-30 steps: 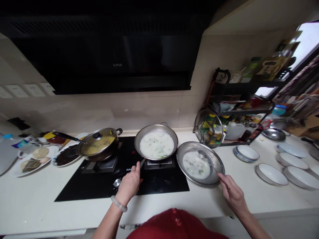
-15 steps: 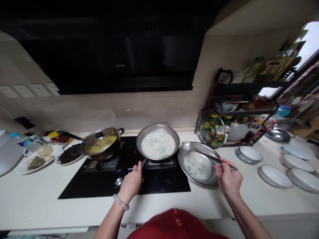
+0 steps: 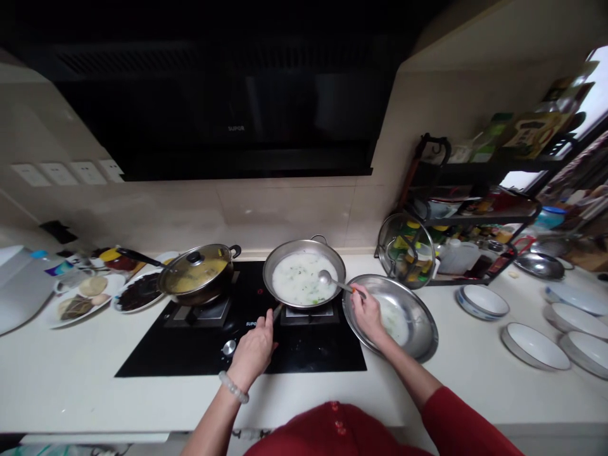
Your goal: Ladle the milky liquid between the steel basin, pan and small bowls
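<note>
My right hand (image 3: 368, 313) is closed around the handle of a metal ladle (image 3: 338, 284). The ladle's bowl rests at the surface of white soup with green bits (image 3: 299, 273), toward the right side of a steel wok (image 3: 267, 271) on the right burner. Closed on the wok's handle (image 3: 278, 311) is my left hand (image 3: 256, 345), with a beaded bracelet at the wrist; most of the handle is hidden under the fingers. Right of the stove, below my right forearm, a wide steel basin (image 3: 420, 323) holds some of the same white soup.
A lidded pan (image 3: 194, 272) with yellowish food sits on the left burner. Plates of food (image 3: 111, 285) stand left of it. Several white bowls (image 3: 534, 345) are at the right, near a condiment rack (image 3: 475, 218) and a glass lid (image 3: 403, 250). A range hood (image 3: 237, 152) hangs above.
The ladle has gone left from above the basin into the wok, carried by my right hand. My left hand stays on the wok handle. The view has shifted slightly.
</note>
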Demonstrator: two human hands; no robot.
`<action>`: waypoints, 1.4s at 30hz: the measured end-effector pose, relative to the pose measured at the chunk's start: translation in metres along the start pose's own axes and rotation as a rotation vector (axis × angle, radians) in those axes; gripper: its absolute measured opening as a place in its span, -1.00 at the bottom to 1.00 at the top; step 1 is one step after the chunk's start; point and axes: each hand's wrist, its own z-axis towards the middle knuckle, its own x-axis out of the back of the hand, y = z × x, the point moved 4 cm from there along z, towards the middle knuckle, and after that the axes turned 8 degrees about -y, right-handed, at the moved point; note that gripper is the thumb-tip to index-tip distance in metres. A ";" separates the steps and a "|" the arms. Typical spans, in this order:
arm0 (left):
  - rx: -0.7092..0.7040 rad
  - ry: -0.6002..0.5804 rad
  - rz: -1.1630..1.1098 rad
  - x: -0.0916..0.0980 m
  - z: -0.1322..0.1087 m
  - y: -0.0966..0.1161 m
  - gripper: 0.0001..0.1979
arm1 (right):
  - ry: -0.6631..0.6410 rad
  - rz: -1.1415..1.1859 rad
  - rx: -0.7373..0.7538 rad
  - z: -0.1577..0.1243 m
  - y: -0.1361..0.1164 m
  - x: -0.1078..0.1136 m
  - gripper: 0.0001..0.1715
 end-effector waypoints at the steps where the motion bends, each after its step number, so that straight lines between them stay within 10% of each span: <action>1: -0.001 -0.002 0.001 0.000 0.000 0.000 -0.34 | -0.016 0.009 -0.004 0.000 0.002 -0.004 -0.67; 8: -0.012 -0.003 -0.008 0.001 -0.001 0.000 -0.34 | 0.194 0.320 -0.239 0.004 0.006 -0.001 -0.68; 42: -0.003 -0.011 -0.035 0.002 0.000 -0.001 -0.35 | 0.276 0.456 -0.294 0.008 -0.022 0.029 -0.79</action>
